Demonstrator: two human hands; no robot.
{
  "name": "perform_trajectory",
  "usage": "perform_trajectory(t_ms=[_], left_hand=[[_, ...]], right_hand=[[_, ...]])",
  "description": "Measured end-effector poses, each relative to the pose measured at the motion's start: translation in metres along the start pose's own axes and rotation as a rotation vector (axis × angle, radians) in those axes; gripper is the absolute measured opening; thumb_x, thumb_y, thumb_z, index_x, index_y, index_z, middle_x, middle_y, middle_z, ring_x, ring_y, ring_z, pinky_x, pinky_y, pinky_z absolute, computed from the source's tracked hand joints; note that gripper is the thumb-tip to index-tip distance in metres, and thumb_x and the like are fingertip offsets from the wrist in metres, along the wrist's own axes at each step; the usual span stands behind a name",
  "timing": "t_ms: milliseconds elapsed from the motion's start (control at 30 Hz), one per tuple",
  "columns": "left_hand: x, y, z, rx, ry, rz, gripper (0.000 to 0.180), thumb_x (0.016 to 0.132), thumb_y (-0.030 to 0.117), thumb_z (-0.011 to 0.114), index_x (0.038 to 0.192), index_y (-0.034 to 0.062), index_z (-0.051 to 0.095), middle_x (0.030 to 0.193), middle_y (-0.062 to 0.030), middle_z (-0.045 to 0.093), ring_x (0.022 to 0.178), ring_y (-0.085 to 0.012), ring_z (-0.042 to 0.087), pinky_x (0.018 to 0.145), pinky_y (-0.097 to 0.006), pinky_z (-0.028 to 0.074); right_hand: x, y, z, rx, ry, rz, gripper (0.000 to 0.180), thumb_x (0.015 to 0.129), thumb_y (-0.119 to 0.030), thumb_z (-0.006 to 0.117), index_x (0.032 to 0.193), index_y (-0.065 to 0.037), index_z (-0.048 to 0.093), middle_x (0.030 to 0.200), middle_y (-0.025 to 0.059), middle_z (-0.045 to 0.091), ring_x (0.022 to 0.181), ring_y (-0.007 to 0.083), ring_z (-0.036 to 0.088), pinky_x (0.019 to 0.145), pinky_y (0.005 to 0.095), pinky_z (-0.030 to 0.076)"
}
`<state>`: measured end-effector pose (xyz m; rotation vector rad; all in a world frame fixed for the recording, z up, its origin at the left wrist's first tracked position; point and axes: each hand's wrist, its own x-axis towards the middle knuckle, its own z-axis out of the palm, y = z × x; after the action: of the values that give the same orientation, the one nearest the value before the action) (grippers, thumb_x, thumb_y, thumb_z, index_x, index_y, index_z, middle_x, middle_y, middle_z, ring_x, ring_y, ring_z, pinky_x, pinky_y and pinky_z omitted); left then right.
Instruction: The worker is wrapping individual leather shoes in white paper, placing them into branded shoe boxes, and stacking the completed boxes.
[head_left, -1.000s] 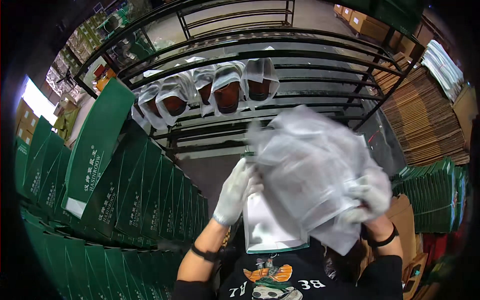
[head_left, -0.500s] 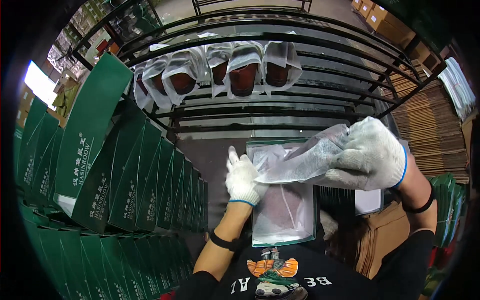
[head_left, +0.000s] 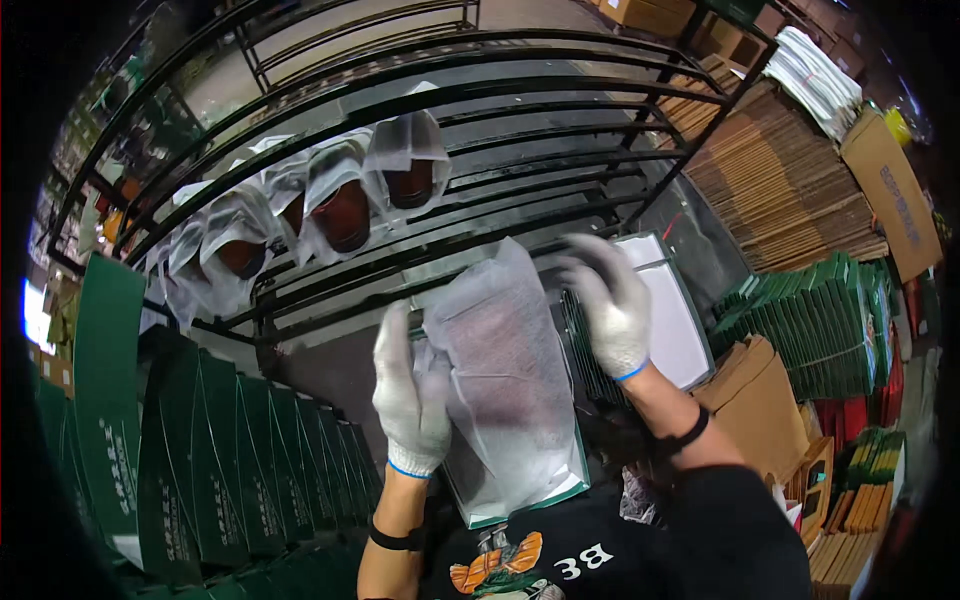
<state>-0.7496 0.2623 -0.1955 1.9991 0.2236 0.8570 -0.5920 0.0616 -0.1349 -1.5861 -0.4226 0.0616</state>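
Observation:
In front of my body stands an open green shoebox (head_left: 535,506). A shoe in a translucent white cloth bag (head_left: 505,375) lies on top in it, and the bag hides most of the box's inside. My left hand (head_left: 408,405), in a white knit glove, is open at the box's left side, thumb apart, close to the bag's edge. Across the box, my gloved right hand (head_left: 610,310) is off the bag, its fingers spread and smeared by motion. Beside it on the right lies a lid with a white inside (head_left: 672,315).
A black metal rack (head_left: 690,148) crosses behind the box, carrying several bagged brown shoes (head_left: 342,215). Rows of green boxes (head_left: 215,440) stand at the left. To the right are stacked flat cardboard (head_left: 770,180), white sheets (head_left: 815,82) and bundled green card (head_left: 825,320).
My right hand has let go of the bagged shoe, which now lies in the shoebox. Both hands have come apart on either side of it. The whole view has turned to the right.

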Motion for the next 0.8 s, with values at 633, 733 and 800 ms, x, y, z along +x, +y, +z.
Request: perform_trajectory(t_ms=[633,733,800], left_hand=[[-0.084,0.030,-0.005,-0.379,-0.262,-0.784,0.095,0.092,0.017,0.077,0.170,-0.0042,0.028,0.171,-0.0282,0.041,0.156,-0.0403,0.043,0.131,-0.046,0.032],[-0.156,0.036,-0.034,-0.339,-0.503,-0.610,0.119,0.088,0.007,0.082,0.173,-0.0077,0.001,0.176,-0.0296,0.031,0.156,-0.0330,0.045,0.129,-0.042,0.037],[-0.150,0.043,-0.036,-0.325,-0.465,-0.713,0.113,0.082,-0.008,0.079,0.175,-0.0013,0.014,0.167,-0.0255,0.044,0.153,-0.0272,0.049,0.125,-0.041,0.042]], right_hand=[[-0.159,0.012,-0.191,0.140,0.255,0.498,0.042,0.103,-0.020,0.065,0.138,0.004,0.061,0.111,0.0244,0.076,0.098,0.0421,0.076,0.092,0.0479,0.061],[-0.224,0.059,-0.112,-0.681,-0.247,0.492,0.054,0.094,-0.027,0.075,0.138,0.002,0.062,0.122,0.0173,0.073,0.115,0.0341,0.072,0.102,0.0448,0.058],[-0.242,0.079,-0.071,-0.715,-0.318,0.285,0.089,0.087,-0.030,0.080,0.162,-0.001,0.043,0.152,0.0231,0.056,0.140,0.0363,0.058,0.117,0.0461,0.049]])
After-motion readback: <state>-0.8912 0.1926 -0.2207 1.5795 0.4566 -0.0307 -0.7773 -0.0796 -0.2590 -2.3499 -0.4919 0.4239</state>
